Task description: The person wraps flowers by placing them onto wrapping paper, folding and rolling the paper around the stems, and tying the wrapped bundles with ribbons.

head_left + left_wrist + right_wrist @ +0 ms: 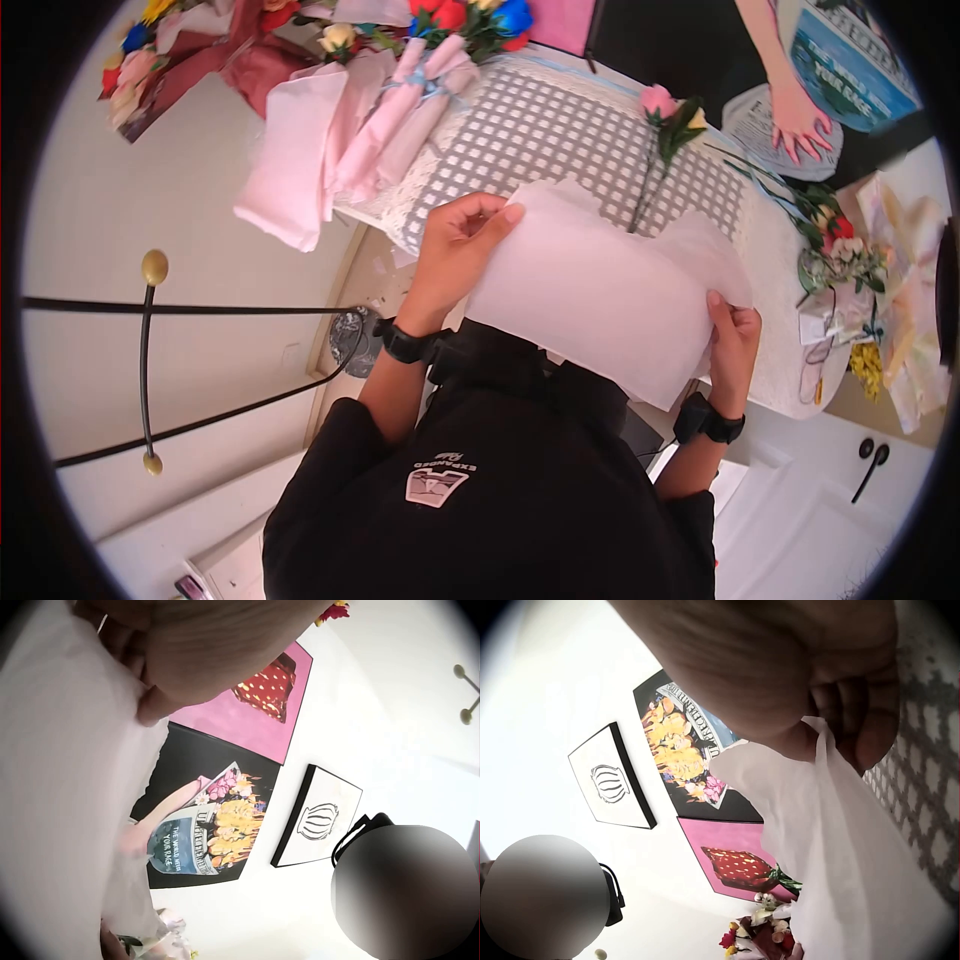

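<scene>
A sheet of pale pink tissue paper [590, 290] is stretched between both hands over the near edge of the table, its far edge ragged. At its left edge my left hand [462, 240] pinches it between thumb and fingers. My right hand [735, 335] grips the opposite edge, and in the right wrist view the paper [832, 847] gathers into a fold at the fingers. Beyond the sheet, a pink artificial rose [658, 102] on a long green stem lies on the grey-and-white checked mat [530, 130]; the sheet overlaps the lower stem.
Pink-wrapped bundles [400, 130] and folded pink paper [290, 150] lie at the table's left. Colourful flowers [470, 20] stand behind them. At the right are more flowers [845, 245] and pale wrapping [905, 300]. A painting of a hand and bouquet [850, 70] leans at the back.
</scene>
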`<state>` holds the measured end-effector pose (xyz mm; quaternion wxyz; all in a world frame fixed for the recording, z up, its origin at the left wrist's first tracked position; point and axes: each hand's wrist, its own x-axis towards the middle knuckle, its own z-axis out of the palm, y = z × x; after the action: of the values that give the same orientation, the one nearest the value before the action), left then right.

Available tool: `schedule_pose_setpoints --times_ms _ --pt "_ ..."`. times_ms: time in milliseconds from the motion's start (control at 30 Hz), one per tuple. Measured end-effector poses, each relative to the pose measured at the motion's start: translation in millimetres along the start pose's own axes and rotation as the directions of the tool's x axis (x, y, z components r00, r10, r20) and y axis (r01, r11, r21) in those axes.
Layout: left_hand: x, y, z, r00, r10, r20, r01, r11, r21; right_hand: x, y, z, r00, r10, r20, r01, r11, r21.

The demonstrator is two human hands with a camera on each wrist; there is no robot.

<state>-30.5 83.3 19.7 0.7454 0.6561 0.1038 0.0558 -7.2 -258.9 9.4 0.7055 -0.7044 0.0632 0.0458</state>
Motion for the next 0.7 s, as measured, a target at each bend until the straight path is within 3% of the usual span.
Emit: schedule_pose_setpoints --times_ms 100,167,267,300,333,367,400,433,500,600,700 --pt "3.9 -3.0 -12.4 0.995 0.062 -0.082 -0.054 0.993 0.100 7.3 12.3 -12.6 0.998 -0.018 0.065 0.021 0.999 -0.041" --pt "7.8 1.5 -29.8 0.944 0.223 -0.245 -0.175 0.964 0.201 4.0 3.9 -2.9 0.998 -0.020 0.053 0.020 1.000 0.017" --pt "18.3 13.7 -82.0 0.785 0.295 -0.545 -0.309 0.949 0.067 1.8 3.3 -2.3 1.000 -0.029 0.010 0.028 0.995 0.092" --pt "20.5 16.0 -108.0 0.745 0.273 -0.608 -0.335 0.942 0.012 2.0 4.7 -4.8 0.999 -0.037 -0.016 0.038 0.994 0.107" --pt "15.1 33.7 -115.6 0.663 0.238 -0.710 -0.345 0.939 -0.007 3.0 6.5 -7.4 0.999 -0.038 -0.010 0.039 0.993 0.109" --pt "15.5 30.8 -148.0 0.686 0.206 -0.697 -0.441 0.881 -0.173 3.7 8.8 -10.3 0.999 -0.047 -0.009 0.048 0.992 0.114" --pt "10.6 36.1 -167.1 0.684 0.189 -0.705 -0.471 0.852 -0.229 3.5 10.9 -12.1 0.998 -0.055 -0.009 0.056 0.991 0.118" --pt "4.8 34.9 -184.1 0.683 0.190 -0.705 -0.472 0.852 -0.227 3.0 12.4 -12.6 0.998 -0.055 -0.007 0.055 0.991 0.120" --pt "-5.6 17.0 -220.3 0.547 0.287 -0.787 -0.534 0.843 -0.065 2.9 14.4 -13.2 0.997 -0.074 -0.012 0.074 0.991 0.111" --pt "-12.3 -24.8 -294.7 0.486 0.271 -0.831 -0.541 0.840 -0.043 1.3 14.8 -11.9 0.996 -0.084 -0.023 0.086 0.992 0.095" --pt "-12.2 -23.9 -295.7 0.456 0.180 -0.872 -0.481 0.874 -0.071 1.2 15.4 -12.8 0.993 -0.113 -0.015 0.114 0.988 0.108"
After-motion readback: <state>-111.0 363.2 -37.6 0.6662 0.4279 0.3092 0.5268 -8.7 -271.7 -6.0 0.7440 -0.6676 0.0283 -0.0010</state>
